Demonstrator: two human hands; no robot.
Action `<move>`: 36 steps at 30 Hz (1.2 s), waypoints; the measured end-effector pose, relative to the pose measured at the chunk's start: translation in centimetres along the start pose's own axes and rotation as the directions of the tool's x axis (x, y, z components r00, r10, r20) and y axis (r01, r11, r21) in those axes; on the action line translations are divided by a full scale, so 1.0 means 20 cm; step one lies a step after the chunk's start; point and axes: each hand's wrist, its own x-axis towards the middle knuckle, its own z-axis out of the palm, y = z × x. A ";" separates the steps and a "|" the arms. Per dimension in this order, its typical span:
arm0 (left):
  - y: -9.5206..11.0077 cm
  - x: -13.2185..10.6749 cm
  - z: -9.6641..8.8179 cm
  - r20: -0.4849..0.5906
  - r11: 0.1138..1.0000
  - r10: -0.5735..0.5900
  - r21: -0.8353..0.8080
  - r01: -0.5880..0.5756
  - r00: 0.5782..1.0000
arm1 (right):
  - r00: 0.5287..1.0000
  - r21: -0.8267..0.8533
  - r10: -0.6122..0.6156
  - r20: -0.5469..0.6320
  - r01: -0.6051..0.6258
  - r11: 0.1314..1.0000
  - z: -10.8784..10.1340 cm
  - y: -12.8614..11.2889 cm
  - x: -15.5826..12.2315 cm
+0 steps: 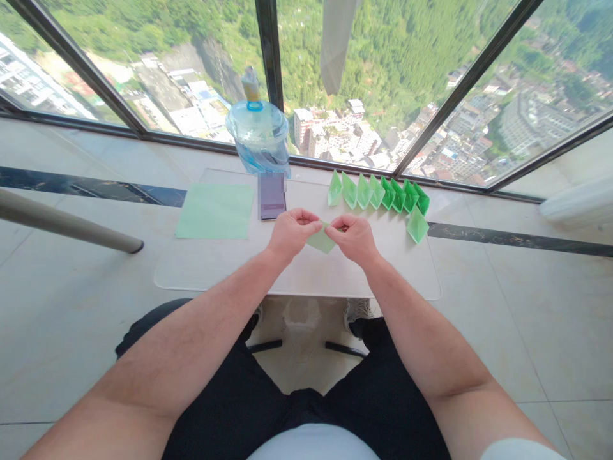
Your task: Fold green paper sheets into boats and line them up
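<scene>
A small folded piece of light green paper [321, 241] is pinched between my two hands above the low table. My left hand [295, 231] is closed on its upper left edge, thumb and fingertips together. Opposite it, my right hand [353, 237] grips the upper right edge in the same way. The fingers cover the paper's top part. To the right stands a row of folded green paper boats [363, 191], paler at the left end and darker at the right. One more pale green boat [417, 225] sits in front of the row's right end.
Light green paper sheets [214, 211] lie flat at the table's left. A phone [272, 197] rests behind my left hand. Behind it stands a large water bottle [258, 137] by the window. The white table [230, 271] has a rounded front edge near my knees.
</scene>
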 end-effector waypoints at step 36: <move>0.02 0.02 -0.02 0.135 0.995 -0.026 0.095 0.013 0.991 | 0.998 0.471 0.031 0.056 -0.054 0.880 -0.02 0.04 0.03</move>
